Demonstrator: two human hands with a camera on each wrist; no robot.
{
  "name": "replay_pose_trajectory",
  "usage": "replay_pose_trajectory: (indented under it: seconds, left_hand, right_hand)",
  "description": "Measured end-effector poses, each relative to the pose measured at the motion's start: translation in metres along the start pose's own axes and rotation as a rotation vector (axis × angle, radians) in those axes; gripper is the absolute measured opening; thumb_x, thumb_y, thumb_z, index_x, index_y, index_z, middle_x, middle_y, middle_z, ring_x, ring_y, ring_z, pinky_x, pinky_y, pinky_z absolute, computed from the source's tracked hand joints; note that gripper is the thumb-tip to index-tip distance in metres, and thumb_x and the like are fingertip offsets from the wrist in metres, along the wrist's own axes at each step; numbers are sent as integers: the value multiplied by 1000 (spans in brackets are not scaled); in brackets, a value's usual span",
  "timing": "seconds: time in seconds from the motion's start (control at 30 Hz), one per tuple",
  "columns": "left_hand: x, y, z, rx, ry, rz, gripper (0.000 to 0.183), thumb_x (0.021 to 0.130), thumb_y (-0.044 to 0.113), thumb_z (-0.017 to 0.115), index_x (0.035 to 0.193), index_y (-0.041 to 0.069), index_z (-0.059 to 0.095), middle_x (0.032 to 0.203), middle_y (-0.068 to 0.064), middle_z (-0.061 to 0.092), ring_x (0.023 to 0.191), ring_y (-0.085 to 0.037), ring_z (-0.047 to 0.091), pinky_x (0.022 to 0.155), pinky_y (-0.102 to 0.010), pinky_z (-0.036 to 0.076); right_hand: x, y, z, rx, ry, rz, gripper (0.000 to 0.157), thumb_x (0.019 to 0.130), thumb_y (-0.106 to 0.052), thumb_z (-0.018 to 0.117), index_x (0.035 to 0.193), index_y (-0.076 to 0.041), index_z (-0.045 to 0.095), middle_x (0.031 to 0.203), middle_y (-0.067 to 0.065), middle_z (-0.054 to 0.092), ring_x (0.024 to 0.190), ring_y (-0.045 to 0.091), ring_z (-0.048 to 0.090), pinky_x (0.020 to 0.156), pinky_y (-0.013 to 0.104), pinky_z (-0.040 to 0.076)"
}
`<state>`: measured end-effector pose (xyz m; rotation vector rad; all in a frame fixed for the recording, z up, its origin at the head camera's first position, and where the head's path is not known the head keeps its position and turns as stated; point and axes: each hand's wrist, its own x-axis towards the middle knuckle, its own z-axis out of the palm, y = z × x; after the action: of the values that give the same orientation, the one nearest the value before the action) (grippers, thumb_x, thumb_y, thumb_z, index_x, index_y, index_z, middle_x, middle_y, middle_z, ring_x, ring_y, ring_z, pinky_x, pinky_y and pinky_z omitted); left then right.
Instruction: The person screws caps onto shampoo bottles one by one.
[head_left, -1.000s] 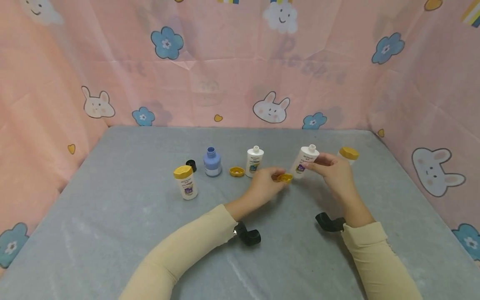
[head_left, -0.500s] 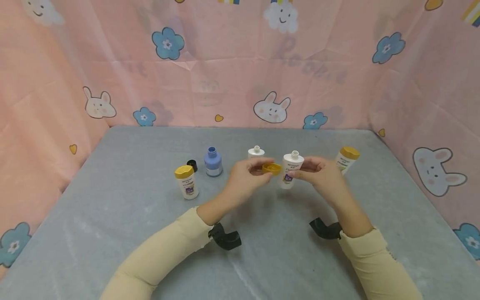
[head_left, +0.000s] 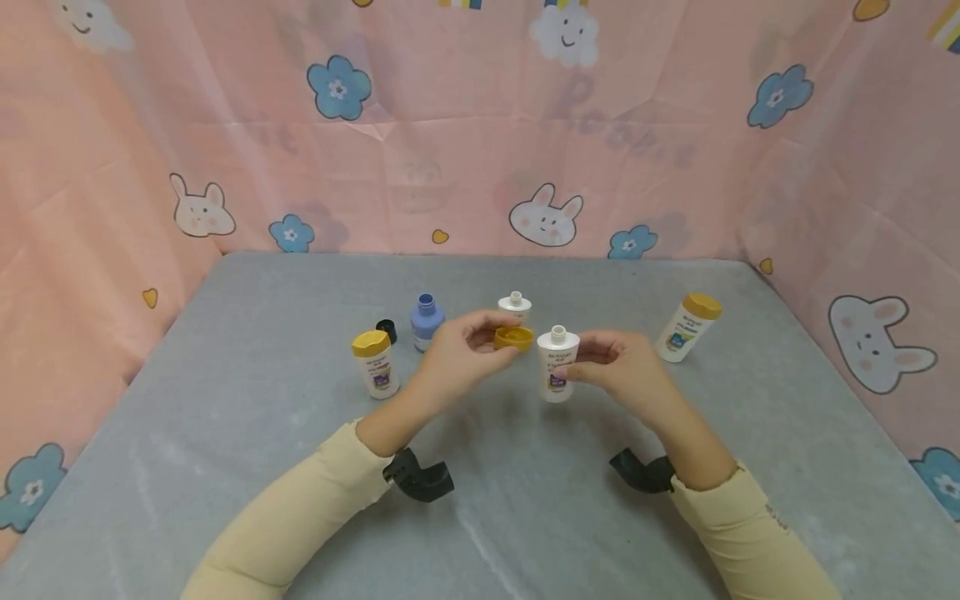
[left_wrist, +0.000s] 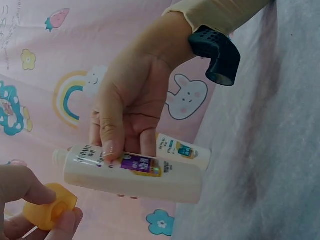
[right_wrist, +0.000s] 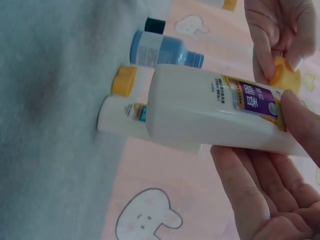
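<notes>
My left hand [head_left: 465, 350] pinches a yellow cap [head_left: 513, 338] between thumb and fingers, its hollow underside showing in the head view. Just right of it, my right hand [head_left: 626, 371] grips an uncapped white bottle [head_left: 557, 367] with a purple label, thumb across the front. The bottle stands nearly upright, its bare neck close to the cap. Behind my left hand is a second uncapped white bottle [head_left: 515, 307], mostly hidden in the head view. In the right wrist view another yellow cap [right_wrist: 124, 81] lies on the table beside that bottle's base.
A blue open bottle [head_left: 426, 321] stands left of centre, near a black cap [head_left: 386, 330]. One yellow-capped white bottle [head_left: 377, 367] is at the left, another [head_left: 686, 327] at the right. A pink printed curtain [head_left: 450, 125] borders the grey table [head_left: 562, 533].
Both hands have moved left and nearer to me. My right hand has brought the white bottle away from the capped bottle at the right; the yellow cap has travelled with my left hand.
</notes>
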<state>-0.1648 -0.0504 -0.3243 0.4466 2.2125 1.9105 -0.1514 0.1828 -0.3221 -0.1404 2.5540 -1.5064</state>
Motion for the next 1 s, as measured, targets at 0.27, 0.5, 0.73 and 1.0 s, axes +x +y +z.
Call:
replay_pose_trajectory:
  seconds: [0.27,0.5,0.73,1.0]
  left_hand:
    - [-7,2,-9,-4,-15,-3,39,91,6,70,129,6,63,132,-6,65,119,-20,65,97,-26,55]
    - [-11,3,-16,-13,21,-60,33,88,7,75,119,9,64,124,-7,70,113,-20,67,91,-30,59]
    - [-12,1,-20,4,-18,-30,34,90,2,71,122,6,64,128,-11,66,116,-23,66,94,-30,58]
    - [-14,-1,-22,73,-76,-1,38,95,9,67,133,9,61,133,-6,63,120,-22,62,98,-33,56]
  right_hand:
    - [-6,-4,7,-26,-32,2,43,84,-28,81,120,-6,69,122,13,71,114,27,68,101,51,52]
    - [-6,-4,11,-41,-48,-7,42,86,-26,80,121,-6,69,123,13,70,116,30,67,101,54,52]
    - [-7,-5,14,-56,-60,-32,40,87,-22,78,122,-6,69,121,13,71,113,29,67,95,48,57]
    - [-9,-8,18,-74,-77,-77,38,89,-19,75,123,-2,68,121,16,71,113,31,67,92,46,59]
